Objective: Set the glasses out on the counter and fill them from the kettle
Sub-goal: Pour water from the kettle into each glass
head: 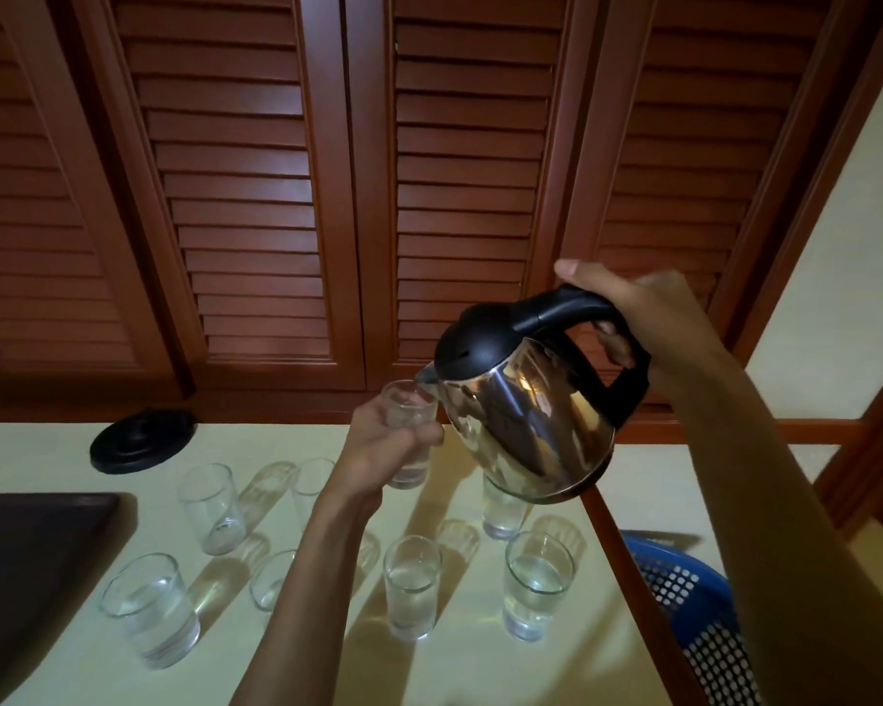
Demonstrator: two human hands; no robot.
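Louvred wooden doors (256, 196) filled the background, dark red-brown, running down to the back edge of a pale desk (480, 654). On the desk's left lay a dark tray (31, 563), and behind it, near the doors, a round black kettle base (141, 439). Off the desk's right edge sat a blue perforated basket (694, 619).

Largest among the task's things, the kettle (526, 420) hung in the air over the desk's right half, steel-bodied with a black lid, tipped so that its spout pointed left and down. The right hand (648, 318) gripped the black handle, fingers curled through the loop and thumb laid along the top.

Seven glasses stood on the desk in two loose rows. The front-left one (149, 608), the front-middle one (411, 588) and the front-right one (536, 586) held water; a back-left one (210, 507) looked empty.

One more glass (409, 430) was off the desk, upright, with the left hand (383, 450) wrapped round its lower half. Its mouth sat right under the spout, the spout's tip just over the rim on the right side. The pour therefore turned on that pairing: kettle to the right and above, glass to the left and below, long axis vertical. Whether water was running could not be told.
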